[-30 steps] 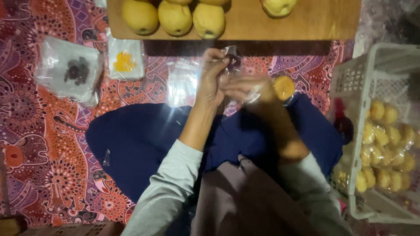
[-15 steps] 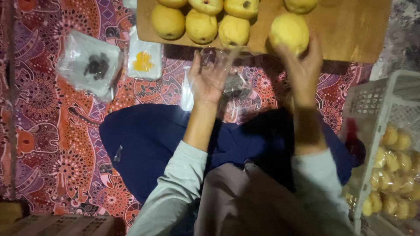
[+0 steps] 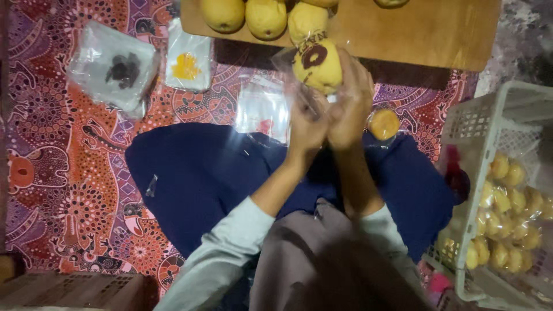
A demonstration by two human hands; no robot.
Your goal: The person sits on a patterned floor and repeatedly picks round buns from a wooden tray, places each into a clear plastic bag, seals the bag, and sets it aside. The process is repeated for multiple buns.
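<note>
Both your hands meet above your lap, just below the near edge of the bench [image 3: 438, 40], and the bun [image 3: 318, 68] sits between them inside a clear bag [image 3: 288, 63]. Your left hand [image 3: 308, 129] pinches the bag's lower edge, fingers pressed together on the film; your right hand [image 3: 350, 106] cups the bun's side, fingers curled around it through the plastic. To do this well, I'd say keep the film taut with the left pinch and let the right hand steady the bun rather than squeeze it, since it looks soft and would dent. The bun is roundish, so it has no real long axis; its domed top faces up toward the camera, with the bag's dark round print over it. The bag's length runs from your hands away toward the bench. Bare buns [image 3: 266, 17] wait in a row on the bench, empty bags [image 3: 262, 109] lie on the patterned cloth [image 3: 57, 173], and a basket [image 3: 478, 132] of bagged buns stands at your right.
</note>
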